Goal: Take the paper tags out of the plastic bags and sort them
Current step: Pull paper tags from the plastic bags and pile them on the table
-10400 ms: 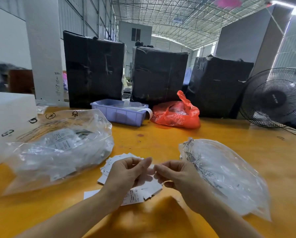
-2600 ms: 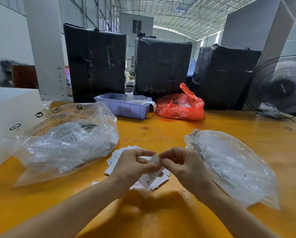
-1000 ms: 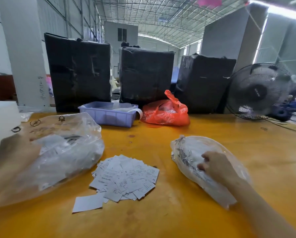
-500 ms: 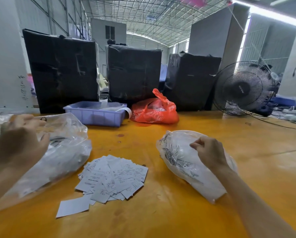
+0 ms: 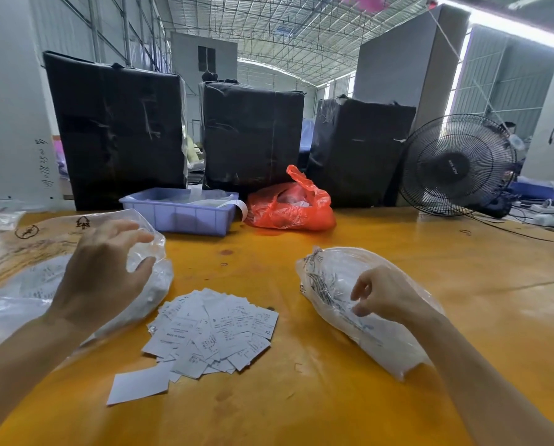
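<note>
On the orange table (image 5: 349,410), closest to the camera, a loose pile of white paper tags (image 5: 211,329) is seen, with one blank tag (image 5: 139,385) lying apart at its near left corner. To the right of the pile, a small clear plastic bag (image 5: 330,284) with printed lettering is placed, and the right hand (image 5: 386,296) is held over it with fingers loosely curled; whether the film is pinched cannot be told. To the left, a larger clear bag (image 5: 18,284) filled with tags is spread on the table, and the left hand (image 5: 103,275) is raised above its right end with fingers spread wide, nothing being held. Farther back, a lilac plastic tray (image 5: 179,215) and a red plastic bag (image 5: 290,206) are found side by side. Behind them three black wrapped bundles (image 5: 253,136) are standing, and a black fan (image 5: 457,164) is seen at the far right.
</note>
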The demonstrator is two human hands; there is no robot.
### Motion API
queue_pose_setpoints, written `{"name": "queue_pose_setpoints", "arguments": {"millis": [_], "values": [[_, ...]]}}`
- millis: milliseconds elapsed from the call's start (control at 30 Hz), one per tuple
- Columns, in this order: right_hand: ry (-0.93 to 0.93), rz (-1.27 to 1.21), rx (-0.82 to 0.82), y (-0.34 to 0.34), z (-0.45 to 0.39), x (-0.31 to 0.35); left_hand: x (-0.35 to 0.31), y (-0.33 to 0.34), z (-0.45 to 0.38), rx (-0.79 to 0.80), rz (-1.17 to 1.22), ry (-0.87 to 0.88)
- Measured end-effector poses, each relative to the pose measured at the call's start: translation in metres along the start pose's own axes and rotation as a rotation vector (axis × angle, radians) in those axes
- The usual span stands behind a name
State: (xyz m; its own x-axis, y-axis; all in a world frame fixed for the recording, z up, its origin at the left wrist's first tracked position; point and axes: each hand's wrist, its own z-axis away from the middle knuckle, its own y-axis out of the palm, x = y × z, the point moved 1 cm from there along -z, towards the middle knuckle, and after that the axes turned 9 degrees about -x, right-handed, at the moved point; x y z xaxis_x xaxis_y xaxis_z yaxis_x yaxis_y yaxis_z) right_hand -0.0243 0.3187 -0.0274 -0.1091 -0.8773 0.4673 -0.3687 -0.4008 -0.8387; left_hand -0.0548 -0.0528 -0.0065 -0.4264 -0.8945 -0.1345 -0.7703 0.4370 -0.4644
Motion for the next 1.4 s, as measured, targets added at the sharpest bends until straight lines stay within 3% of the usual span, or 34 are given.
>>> {"name": "queue_pose_setpoints", "arguments": {"millis": [100,333,467,567,733,900,1033,1167,1300,1400], "values": [[0.001,-0.026,-0.01,0.001,0.0,0.0,-0.001,0.001,0.001,0.019,0.033,0.006],[0.046,-0.328,-0.297,-0.003,-0.002,-0.005,-0.005,0.003,0.003,0.04,0.089,-0.016],[-0.037,-0.193,-0.467,0.001,-0.001,0.0,-0.011,0.004,0.006,0.073,0.103,-0.021],[-0.08,-0.047,-0.478,0.003,0.0,0.003,-0.016,0.005,0.008,0.093,0.12,-0.018],[-0.193,-0.071,-0.634,0.0,0.003,0.009,-0.03,0.004,0.011,0.112,0.154,0.007],[-0.132,-0.274,-0.514,0.002,0.003,0.012,-0.044,0.002,0.015,0.143,0.192,0.047],[-0.146,-0.098,-0.393,0.006,0.006,0.014,-0.052,0.004,0.021,0.184,0.19,0.083],[-0.049,-0.054,-0.13,0.011,0.007,0.013,-0.055,0.006,0.025,0.224,0.189,0.097],[0.108,-0.257,0.048,0.006,0.004,0.006,-0.056,0.007,0.025,0.235,0.198,0.111],[0.146,-0.507,-0.044,0.0,0.003,0.005,-0.056,0.007,0.026,0.263,0.205,0.102]]}}
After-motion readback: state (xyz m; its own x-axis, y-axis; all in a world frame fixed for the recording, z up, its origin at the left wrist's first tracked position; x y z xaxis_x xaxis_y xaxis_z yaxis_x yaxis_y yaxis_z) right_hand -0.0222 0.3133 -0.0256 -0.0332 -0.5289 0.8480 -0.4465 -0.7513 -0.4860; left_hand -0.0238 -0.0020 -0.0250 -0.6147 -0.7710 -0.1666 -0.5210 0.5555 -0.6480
